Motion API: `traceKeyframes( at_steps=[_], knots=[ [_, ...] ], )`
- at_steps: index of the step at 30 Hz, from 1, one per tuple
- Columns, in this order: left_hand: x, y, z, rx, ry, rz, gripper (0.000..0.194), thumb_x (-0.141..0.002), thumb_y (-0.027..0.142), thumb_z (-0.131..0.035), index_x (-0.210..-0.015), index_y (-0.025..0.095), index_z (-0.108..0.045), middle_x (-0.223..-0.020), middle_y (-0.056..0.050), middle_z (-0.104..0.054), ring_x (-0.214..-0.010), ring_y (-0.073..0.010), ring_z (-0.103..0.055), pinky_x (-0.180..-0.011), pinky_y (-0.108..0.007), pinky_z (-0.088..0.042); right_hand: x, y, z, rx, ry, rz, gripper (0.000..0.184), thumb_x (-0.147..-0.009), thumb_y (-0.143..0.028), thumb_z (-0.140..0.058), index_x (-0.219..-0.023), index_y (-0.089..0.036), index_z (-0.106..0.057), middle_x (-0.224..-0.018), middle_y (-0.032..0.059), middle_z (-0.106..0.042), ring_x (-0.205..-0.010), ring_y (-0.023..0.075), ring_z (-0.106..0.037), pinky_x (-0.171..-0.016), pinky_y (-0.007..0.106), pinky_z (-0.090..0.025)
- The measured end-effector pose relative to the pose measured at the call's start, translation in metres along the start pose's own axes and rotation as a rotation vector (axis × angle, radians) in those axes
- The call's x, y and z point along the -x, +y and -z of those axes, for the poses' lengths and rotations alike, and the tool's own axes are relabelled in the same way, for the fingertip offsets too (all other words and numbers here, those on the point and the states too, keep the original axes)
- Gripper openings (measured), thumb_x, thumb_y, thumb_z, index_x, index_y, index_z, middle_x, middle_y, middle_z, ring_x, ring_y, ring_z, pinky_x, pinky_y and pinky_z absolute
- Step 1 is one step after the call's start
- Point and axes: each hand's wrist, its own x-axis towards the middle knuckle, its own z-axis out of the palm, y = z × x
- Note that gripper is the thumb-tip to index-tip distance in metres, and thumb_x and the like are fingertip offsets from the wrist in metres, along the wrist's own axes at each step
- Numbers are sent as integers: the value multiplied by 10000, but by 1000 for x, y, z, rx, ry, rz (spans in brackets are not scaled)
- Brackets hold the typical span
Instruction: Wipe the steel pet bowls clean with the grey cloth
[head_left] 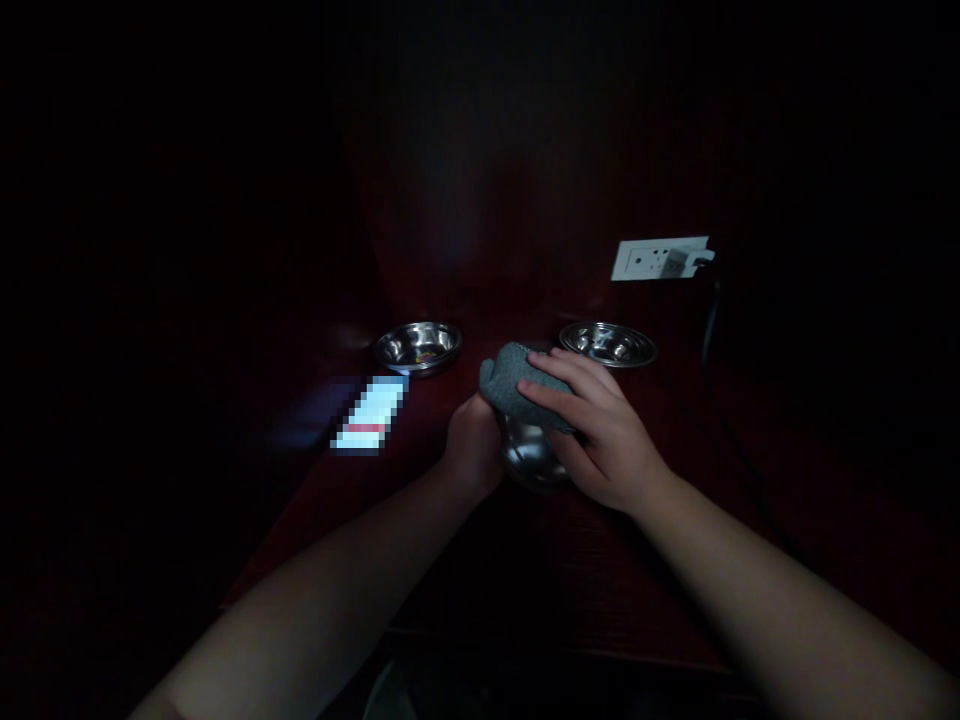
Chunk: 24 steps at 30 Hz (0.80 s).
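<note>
My left hand [475, 445] is closed at the left side of a shiny metal bowl [534, 455], its fingers mostly hidden behind the bowl and a grey-green textured cloth [517, 372]. That cloth is bunched over the bowl's upper edge. From the right, my right hand [600, 425] presses the cloth against the bowl, fingers laid across it and thumb lower down. The bowl looks tilted, with its curved, reflective surface showing below the cloth. Whether its base touches the table is too dark to tell.
A metal bowl [401, 352] with something small and colourful in it stands at the back left. Another metal dish [609, 345] sits at the back right. A glowing phone-like screen [369, 415] lies left on the dark red table [600, 590]. A wall socket [637, 260] holds a plug, with a cable hanging down.
</note>
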Motion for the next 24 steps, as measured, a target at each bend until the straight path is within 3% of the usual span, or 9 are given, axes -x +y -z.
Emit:
traceKeyframes(
  at_steps=[4,8,11,18,24],
  knots=[
    [-3,1,2,117,-40,42,236,-825,289,-610,-957,108,-684,-886,-75,-721,-776,-178,-675,-787,-315,-508,1,-1,-2,-25,-26,6,439,-869,-148,-513,-1289,-249,-593,-1469,97,-488,-1390,315,-375,-1090,585,-375],
    [-5,8,1,224,-136,100,386,-953,384,-438,-1056,89,-664,-1045,-125,-705,-934,-207,-677,-903,-341,-505,1,-1,-3,-44,-41,19,443,-867,-144,-521,-1289,-257,-597,-1501,83,-455,-1401,306,-360,-1102,577,-371],
    [-7,14,1,257,-175,104,450,-988,404,-358,-1041,88,-673,-1051,-126,-710,-984,-210,-675,-952,-342,-498,1,1,-4,-47,-45,14,449,-870,-136,-520,-1293,-267,-596,-1508,78,-447,-1397,300,-366,-1102,573,-373],
    [-13,20,3,280,-159,55,485,-1010,387,-280,-1109,109,-665,-1094,-120,-721,-1100,-235,-658,-1007,-390,-491,3,8,-8,-82,-17,-20,494,-883,-124,-504,-1336,-312,-565,-1517,62,-437,-1388,288,-386,-1102,583,-365],
    [-23,22,5,369,-181,-41,492,-1012,382,-258,-1212,102,-609,-1222,-155,-673,-1223,-265,-595,-1055,-440,-466,5,13,-15,-172,66,-149,411,-913,-172,-493,-1299,-259,-606,-1500,98,-455,-1383,262,-413,-1123,541,-354]
  ],
)
